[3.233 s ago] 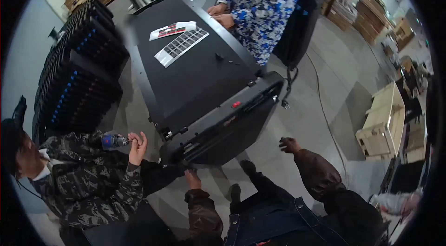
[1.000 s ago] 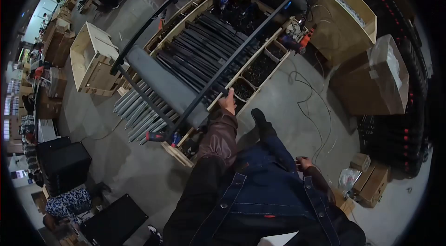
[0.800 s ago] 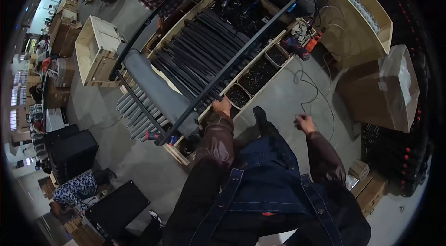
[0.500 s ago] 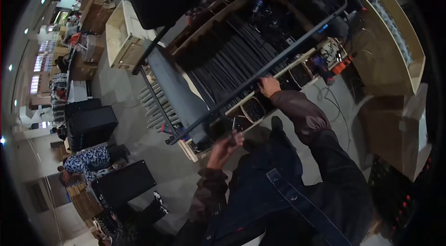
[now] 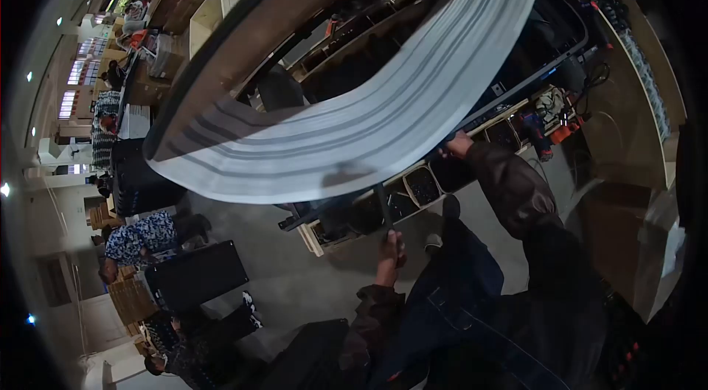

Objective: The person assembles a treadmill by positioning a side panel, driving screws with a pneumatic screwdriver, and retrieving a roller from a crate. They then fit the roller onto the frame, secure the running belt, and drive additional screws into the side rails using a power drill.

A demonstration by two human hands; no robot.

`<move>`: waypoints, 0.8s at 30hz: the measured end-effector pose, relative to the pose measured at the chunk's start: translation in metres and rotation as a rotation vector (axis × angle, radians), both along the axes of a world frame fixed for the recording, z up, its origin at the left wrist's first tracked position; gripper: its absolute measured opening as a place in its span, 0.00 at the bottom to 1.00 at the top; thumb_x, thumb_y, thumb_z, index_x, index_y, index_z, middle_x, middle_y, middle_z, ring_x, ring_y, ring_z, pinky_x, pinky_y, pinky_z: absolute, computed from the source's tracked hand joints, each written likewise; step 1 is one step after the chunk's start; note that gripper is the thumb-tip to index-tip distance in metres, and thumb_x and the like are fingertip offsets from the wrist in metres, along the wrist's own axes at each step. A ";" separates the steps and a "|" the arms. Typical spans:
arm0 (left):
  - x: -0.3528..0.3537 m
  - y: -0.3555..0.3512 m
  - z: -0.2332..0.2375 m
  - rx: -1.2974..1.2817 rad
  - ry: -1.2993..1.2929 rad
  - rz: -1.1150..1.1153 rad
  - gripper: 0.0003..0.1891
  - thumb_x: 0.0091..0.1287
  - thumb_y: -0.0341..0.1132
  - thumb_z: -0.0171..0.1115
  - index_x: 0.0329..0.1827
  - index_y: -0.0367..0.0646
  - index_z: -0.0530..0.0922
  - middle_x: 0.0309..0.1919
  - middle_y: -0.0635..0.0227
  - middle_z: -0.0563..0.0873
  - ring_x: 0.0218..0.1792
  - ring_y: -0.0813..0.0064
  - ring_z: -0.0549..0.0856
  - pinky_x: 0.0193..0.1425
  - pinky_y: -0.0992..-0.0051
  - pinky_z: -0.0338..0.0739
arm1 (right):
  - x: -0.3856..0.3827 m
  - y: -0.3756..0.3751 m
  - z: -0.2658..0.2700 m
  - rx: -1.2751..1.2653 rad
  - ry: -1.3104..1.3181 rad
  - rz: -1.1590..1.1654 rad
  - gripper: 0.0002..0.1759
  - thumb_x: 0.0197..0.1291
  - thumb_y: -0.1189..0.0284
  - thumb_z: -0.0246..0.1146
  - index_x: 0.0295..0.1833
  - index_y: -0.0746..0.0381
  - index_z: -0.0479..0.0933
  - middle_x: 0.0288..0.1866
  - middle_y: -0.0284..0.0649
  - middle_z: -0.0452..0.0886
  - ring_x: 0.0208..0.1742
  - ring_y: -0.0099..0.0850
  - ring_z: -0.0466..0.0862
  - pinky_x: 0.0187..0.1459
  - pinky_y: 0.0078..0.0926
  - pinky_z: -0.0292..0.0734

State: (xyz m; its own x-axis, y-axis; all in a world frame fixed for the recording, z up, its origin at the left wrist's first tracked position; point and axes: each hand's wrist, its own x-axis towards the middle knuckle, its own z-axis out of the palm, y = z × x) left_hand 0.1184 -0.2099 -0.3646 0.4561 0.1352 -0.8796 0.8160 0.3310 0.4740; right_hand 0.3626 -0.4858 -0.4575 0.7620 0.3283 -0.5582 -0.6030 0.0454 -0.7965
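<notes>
My left hand point(image 5: 392, 248), low in the middle, is closed round a slim dark handle point(image 5: 385, 206); its upper end is not clear against the bins. At the front edge of the wooden tray rack point(image 5: 483, 127) is my right hand point(image 5: 459, 144). Its fingers are curled at a dark frame bar and partly hidden, so what they grip cannot be made out. A big curved band point(image 5: 354, 143), white with grey stripes, spans the view above both hands and covers much of the rack. Small bins point(image 5: 422, 185) of dark parts line the rack's front.
A red and blue power tool point(image 5: 536, 132) hangs at the rack's right end, beside orange tools point(image 5: 566, 130). Tall wooden panels point(image 5: 627, 88) stand at right. At left, a person in a patterned shirt point(image 5: 140, 237) bends by a black case point(image 5: 198, 272).
The striped band has swung into view over the rack, hiding the dark strips. My left hand has moved right and down; my right hand has shifted slightly right along the rack edge.
</notes>
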 end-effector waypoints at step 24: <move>-0.156 0.017 0.161 0.093 -0.588 -0.287 0.18 0.77 0.44 0.50 0.61 0.40 0.73 0.19 0.76 0.71 0.17 0.88 0.67 0.20 0.83 0.58 | -0.270 -0.185 0.297 -0.289 -0.410 -0.213 0.26 0.73 0.59 0.58 0.68 0.62 0.71 0.24 0.29 0.70 0.20 0.16 0.68 0.21 0.16 0.60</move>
